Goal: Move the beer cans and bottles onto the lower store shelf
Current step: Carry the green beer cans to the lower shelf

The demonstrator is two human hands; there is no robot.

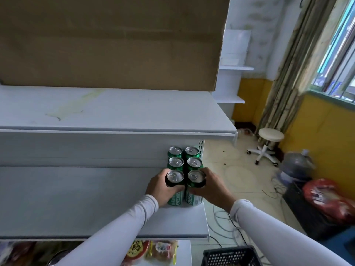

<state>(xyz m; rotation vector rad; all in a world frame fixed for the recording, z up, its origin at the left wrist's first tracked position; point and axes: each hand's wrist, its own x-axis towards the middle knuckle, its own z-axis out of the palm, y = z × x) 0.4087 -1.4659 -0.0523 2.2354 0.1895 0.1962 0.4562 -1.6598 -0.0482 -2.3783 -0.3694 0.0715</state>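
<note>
A person's two hands, in long pale sleeves, reach from the bottom of the view toward a white store shelf point(76, 204). Six green beer cans stand there in two columns of three at the shelf's right end, just beside its right edge, under the overhang of the shelf above point(115, 110).

The left hand point(161, 187) has its grip curled round the front left can point(175, 186), at about 9 o'clock of the cluster. The right hand point(212, 186) has its grip curled round the front right can point(196, 186), at about 3 o'clock. Both cans appear to rest on the shelf, touching each other and the middle pair of cans point(185, 163) behind them; the back pair of cans point(184, 151) sits at 12 o'clock, partly under the overhang.

Likely risks: the right column stands very close to the shelf's end, so a sideways nudge toward 3 o'clock could send a can off onto the tiled floor point(236, 169). Pushing the front pair back hard could jolt the tightly packed rows. Letting go unevenly might tip a tall, narrow can forward toward 6 o'clock. No bottles are visible.

A black crate point(230, 256) sits at 6 o'clock below, with snack packets point(153, 250) on a lower level.
</note>
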